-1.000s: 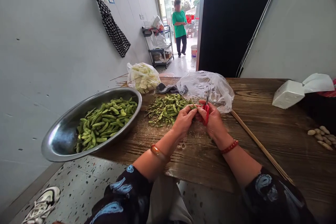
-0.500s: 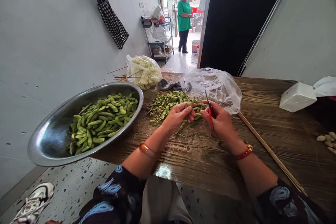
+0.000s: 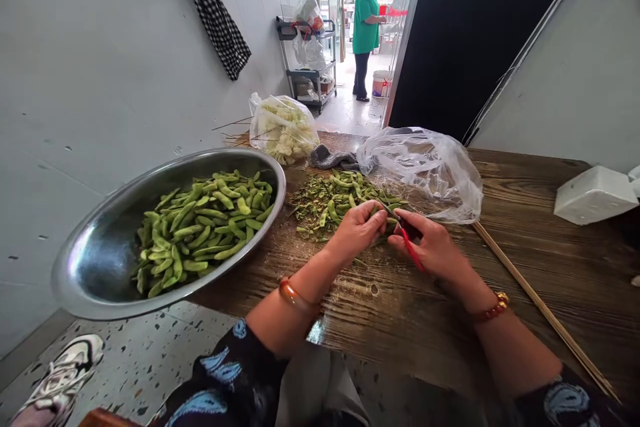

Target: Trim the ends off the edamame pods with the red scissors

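1. Gripping red-handled scissors (image 3: 412, 251) in the head view, the right hand (image 3: 431, 245) points the blades (image 3: 393, 213) toward 10 o'clock, at the left hand (image 3: 360, 227), pinched narrow on a mostly hidden pod (image 3: 376, 211).
2. Fingertips (image 3: 380, 217) could get nicked: the blades sit just beside them.
3. Pod pile (image 3: 334, 209) lies at 11 o'clock; the bowl (image 3: 97, 273) at 9, seemingly overhanging the table (image 3: 525, 213), could tip if bumped.
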Demonstrator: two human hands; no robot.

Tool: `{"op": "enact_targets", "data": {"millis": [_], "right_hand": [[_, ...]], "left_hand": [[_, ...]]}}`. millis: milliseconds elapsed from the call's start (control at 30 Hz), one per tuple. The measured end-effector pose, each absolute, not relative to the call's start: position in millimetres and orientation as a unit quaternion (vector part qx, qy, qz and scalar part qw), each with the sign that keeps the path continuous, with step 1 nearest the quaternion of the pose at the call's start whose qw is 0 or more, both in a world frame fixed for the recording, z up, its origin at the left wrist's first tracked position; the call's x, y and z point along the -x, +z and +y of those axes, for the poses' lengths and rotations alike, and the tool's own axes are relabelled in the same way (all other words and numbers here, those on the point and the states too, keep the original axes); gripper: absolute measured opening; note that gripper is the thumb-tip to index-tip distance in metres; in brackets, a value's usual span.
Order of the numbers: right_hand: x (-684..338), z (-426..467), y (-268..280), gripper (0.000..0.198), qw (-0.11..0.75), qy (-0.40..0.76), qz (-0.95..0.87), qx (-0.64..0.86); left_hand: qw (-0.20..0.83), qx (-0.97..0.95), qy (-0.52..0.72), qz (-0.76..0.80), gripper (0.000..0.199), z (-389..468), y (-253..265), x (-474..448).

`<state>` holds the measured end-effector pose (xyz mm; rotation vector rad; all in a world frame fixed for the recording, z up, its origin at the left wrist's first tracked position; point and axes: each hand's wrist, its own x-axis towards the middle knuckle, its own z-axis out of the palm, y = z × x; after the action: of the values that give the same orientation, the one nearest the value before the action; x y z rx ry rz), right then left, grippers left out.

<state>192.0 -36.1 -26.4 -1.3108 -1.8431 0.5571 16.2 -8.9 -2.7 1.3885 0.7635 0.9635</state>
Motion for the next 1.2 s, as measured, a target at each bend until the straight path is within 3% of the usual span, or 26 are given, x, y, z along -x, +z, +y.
{"op": "enact_targets", "data": {"millis": [233,600,833,1067,1200], "right_hand": [[-189.6,-38.1,-30.4,0.043,0.397,0.211,-0.725,0.521],[-186.4,-38.9,-21.8,0.040,0.388,0.209,-0.721,0.536],[-184.2,-38.5,-17.2,0.047,0.474,0.276,-0.635,0.544],[-178.9,-41.8,-19.2,0.051,0.467,0.164,-0.666,0.558],[-177.3,-42.3,-23.7,0.047,0.456,0.141,-0.691,0.543]], "left_hand": [[0.551,-0.650,0.402,0.335,0.031,-6.4,-10.5,-17.5],[0.596,-0.614,0.397,0.333,0.028,-7.1,-8.0,-17.3],[0.563,-0.675,0.324,0.350,0.026,-11.1,-4.0,-17.6],[0.429,-0.793,0.321,0.290,0.023,-7.9,-19.5,-24.3],[0.430,-0.791,0.315,0.300,0.018,-10.4,-21.3,-26.1]]}}
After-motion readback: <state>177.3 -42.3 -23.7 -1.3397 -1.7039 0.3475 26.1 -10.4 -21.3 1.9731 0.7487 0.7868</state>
